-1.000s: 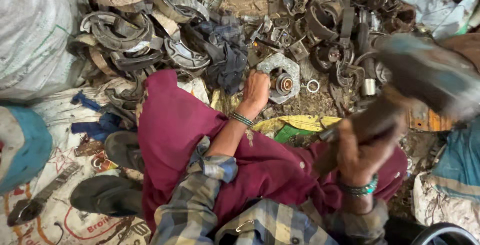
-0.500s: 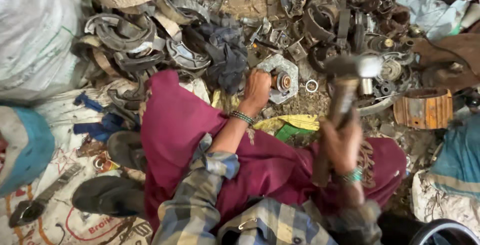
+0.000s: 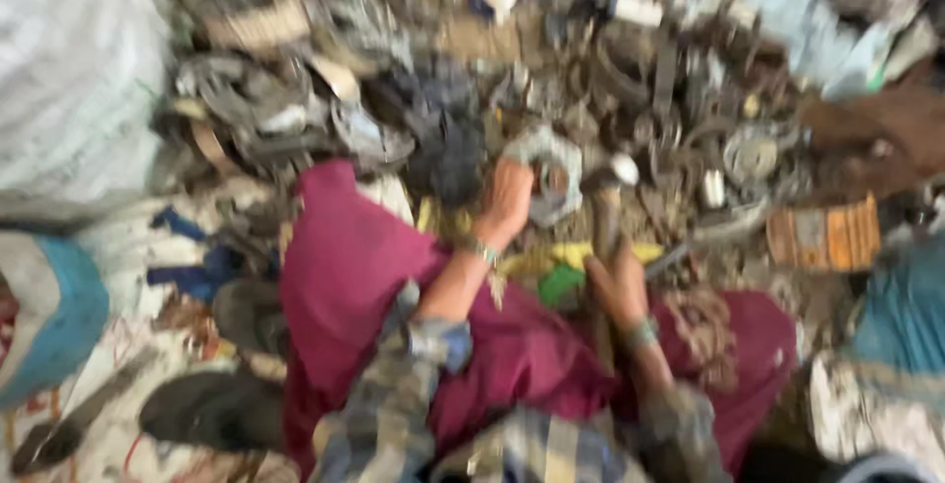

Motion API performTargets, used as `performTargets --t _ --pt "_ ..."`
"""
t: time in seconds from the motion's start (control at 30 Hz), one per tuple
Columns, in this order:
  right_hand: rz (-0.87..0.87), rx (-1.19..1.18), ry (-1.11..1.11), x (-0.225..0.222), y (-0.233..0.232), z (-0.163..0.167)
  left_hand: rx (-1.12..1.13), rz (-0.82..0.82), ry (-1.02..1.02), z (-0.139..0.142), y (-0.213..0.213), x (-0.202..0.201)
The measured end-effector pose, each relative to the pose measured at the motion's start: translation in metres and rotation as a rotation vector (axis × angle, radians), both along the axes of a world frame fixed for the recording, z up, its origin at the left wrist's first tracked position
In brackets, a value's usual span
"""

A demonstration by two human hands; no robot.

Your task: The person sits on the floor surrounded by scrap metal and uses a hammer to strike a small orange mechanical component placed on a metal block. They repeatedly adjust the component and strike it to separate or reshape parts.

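Whole frame motion-blurred: scrap pile (image 3: 630,60) parts indistinct; hammer (image 3: 602,212) head smeared; left hand (image 3: 507,197) fingers unclear on metal part (image 3: 551,183).

I am stretching my left arm forward, sleeve rolled to the elbow, left hand (image 3: 507,199) curled with a bangle at its wrist. My right hand (image 3: 618,286) is sitting nearer, fist closed, forearm bent in close, a band circling its wrist.

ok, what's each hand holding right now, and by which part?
Right hand grips a hammer low on its wooden handle, head down by the round metal part. Left hand steadies that part at its left edge. The frame is blurred, so finger placement is unclear.
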State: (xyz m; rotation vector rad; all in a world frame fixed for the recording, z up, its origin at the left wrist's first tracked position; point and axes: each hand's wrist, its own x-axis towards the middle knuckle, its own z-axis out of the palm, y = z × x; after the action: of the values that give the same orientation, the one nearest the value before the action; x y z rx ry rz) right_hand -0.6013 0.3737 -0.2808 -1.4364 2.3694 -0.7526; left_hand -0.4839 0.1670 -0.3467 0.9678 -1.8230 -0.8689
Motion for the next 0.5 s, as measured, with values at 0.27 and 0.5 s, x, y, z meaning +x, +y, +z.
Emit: performTargets --t 0.27,0.5 --pt "-0.080 -0.735 -0.367 -0.025 0.019 0.150 -0.147 -0.102 -0.541 0.001 0.008 0.010" --pt "-0.119 -0.441 0.027 -0.012 -0.009 0.083 -0.129 -0.140 -0.633 -0.002 0.008 0.007"
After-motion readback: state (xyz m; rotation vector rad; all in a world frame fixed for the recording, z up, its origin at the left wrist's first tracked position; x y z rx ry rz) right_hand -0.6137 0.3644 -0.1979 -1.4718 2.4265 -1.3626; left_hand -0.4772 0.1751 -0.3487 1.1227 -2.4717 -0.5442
